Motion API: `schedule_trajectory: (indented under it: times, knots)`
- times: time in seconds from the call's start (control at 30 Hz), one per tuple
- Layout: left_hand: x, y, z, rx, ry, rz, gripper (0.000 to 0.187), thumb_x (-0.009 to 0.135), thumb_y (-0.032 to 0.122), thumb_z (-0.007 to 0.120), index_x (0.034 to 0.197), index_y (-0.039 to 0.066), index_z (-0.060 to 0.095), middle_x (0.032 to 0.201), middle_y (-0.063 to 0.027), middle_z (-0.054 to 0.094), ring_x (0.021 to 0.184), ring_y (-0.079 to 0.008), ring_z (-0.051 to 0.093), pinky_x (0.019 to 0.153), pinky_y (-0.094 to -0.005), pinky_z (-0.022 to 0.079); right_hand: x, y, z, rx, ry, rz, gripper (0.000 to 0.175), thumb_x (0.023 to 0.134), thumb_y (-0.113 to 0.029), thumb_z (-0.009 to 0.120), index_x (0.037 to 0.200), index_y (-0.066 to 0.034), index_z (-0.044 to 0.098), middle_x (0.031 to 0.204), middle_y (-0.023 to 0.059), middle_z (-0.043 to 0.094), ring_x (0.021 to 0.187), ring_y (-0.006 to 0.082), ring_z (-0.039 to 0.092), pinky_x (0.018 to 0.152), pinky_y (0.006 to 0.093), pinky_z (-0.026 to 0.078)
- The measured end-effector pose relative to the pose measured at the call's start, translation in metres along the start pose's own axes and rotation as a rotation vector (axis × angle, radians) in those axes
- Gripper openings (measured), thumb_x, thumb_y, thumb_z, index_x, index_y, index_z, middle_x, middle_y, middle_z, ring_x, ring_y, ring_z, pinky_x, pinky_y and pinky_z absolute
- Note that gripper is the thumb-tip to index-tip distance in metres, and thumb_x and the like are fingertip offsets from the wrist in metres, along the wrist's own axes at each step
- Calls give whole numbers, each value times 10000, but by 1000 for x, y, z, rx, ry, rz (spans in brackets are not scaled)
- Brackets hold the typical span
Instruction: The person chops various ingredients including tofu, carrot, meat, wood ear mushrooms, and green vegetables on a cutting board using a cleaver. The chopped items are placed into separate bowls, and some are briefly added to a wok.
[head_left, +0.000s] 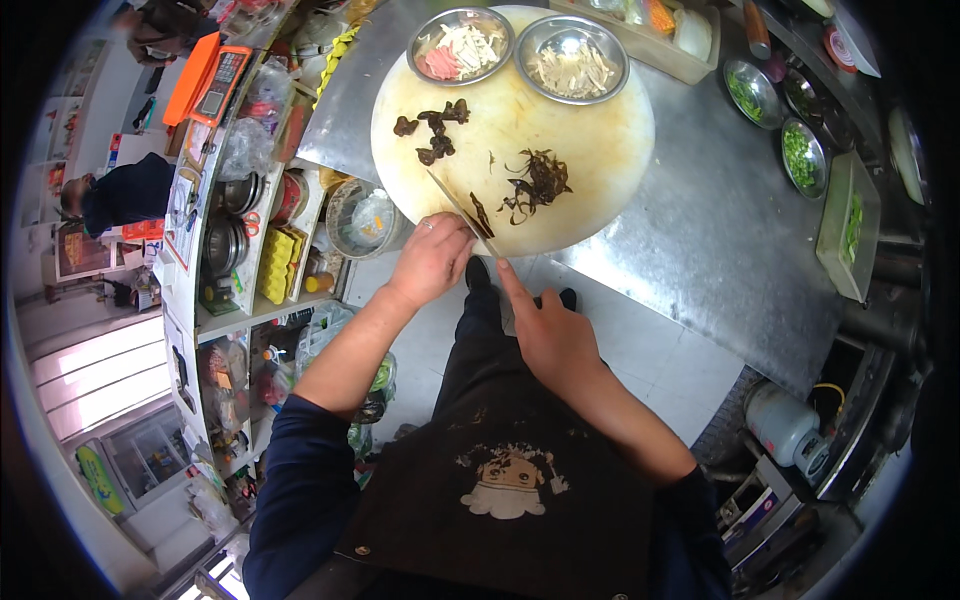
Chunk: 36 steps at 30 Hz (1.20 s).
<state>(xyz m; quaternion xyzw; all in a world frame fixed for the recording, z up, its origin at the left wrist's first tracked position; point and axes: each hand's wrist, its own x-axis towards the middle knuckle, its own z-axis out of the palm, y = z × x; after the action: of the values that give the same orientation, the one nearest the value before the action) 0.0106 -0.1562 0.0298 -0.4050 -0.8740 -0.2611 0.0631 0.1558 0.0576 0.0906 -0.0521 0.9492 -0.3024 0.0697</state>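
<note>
A kitchen knife (459, 205) is held in my right hand (553, 330), the index finger stretched along its spine. Its blade lies slantwise over the near edge of a round cutting board (600, 157). My left hand (435, 253), fingers bent and a ring on one, rests against the blade's left side; whatever lies under those fingers is hidden. Just right of the blade are a few dark strips (481, 216), apparently wood ear fungus. A heap of thin dark shreds (544, 178) sits farther right. Uncut dark pieces (439, 131) lie on the board's far left.
Two steel bowls of cut food, one (461, 46) with pink and pale strips, another (573, 60) with pale strips, stand on the board's far side. A steel worktop (690, 247) carries small bowls of chopped greens (802, 156). Left are a bin (341, 217), shelves and a person (131, 193).
</note>
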Motion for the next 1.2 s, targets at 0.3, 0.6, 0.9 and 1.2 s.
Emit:
schedule_trajectory:
  times: [0.3,0.6,0.9,1.2]
  knots:
    - [-7,-19,-8,15,90,-82,131,888,20,743,1014,16,707,1065,-122,679,1010,-333,652,895,-436,529,6,5,8,134,-24,85,668,1039,-154,571,1664,-234,349,896,173,605,682,394,640,614,501,551]
    - [77,-92,-27,-68,329,-632,213,957,176,755,1106,24,761,1042,-153,722,892,-287,713,849,-380,568,-5,15,1,134,-143,185,640,1061,-177,562,1661,-208,343,937,201,639,821,428,673,755,518,569]
    - [154,-85,-7,360,-214,-332,212,901,162,693,1085,118,789,1056,-95,746,987,-333,669,915,-456,517,-2,46,-12,270,100,254,666,1059,-187,565,1672,-229,310,1063,247,689,894,466,687,790,568,568]
    - [77,-29,-18,-139,-235,113,236,872,6,701,1090,79,754,1127,-106,717,1055,-350,651,963,-447,518,-1,45,-15,252,105,227,673,1057,-185,570,1675,-239,309,927,202,636,789,435,663,720,549,558]
